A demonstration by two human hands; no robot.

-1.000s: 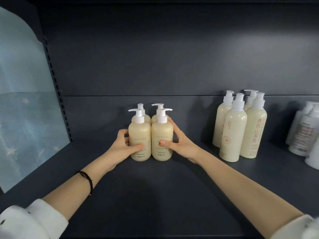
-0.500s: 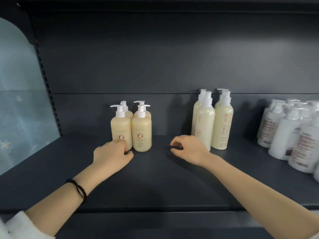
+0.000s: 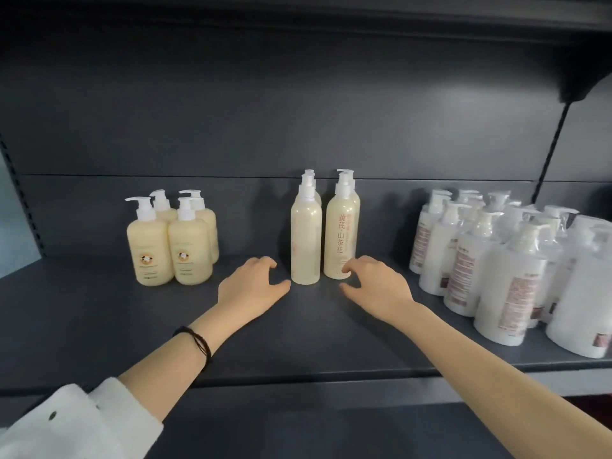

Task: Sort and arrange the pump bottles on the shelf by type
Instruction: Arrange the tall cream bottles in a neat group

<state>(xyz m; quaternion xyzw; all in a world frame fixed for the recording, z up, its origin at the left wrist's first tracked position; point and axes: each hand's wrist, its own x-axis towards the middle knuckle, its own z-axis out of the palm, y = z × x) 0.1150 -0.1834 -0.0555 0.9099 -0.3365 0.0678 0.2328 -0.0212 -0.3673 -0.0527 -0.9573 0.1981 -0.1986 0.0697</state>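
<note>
1. Stock on the shelf (image 3: 298,346) stands upright in three clusters, well apart, which I read as grouping by type. Squat cream bottles (image 3: 150,250) are toward the left end and tall cream bottles (image 3: 306,240) at the middle. White bottles (image 3: 463,270) fill the right end from the back edge to near the front edge.
2. Squat cluster: four units, two by two and touching, with the front spouts pointing left. I judge they are packed square so the block reads as one type, with bare shelf between it and the next.
3. Tall cluster: two files run toward the back edge, with a narrow gap between the front pair. The right front unit shows its red printed label forward. The left front unit shows a mostly plain face, so the facings do not match. I cannot tell how many stand behind.
4. Left hand (image 3: 248,286): holds nothing. The fingers are loosely curled and the thumb is spread toward the foot of the left front tall unit, just beside it. I cannot confirm contact. A black band (image 3: 198,342) sits on that wrist.
5. Right hand (image 3: 374,286): holds nothing. The fingers are loosely bent, with the tips at the foot of the right front tall unit. I cannot tell whether they touch it.
6. Assessment: both hands flank the tall cluster low down, placed as one would to close it up or square it from both sides. I judge this cluster to be the step in hand. The white stock is unevenly packed and not yet tidied.
</note>
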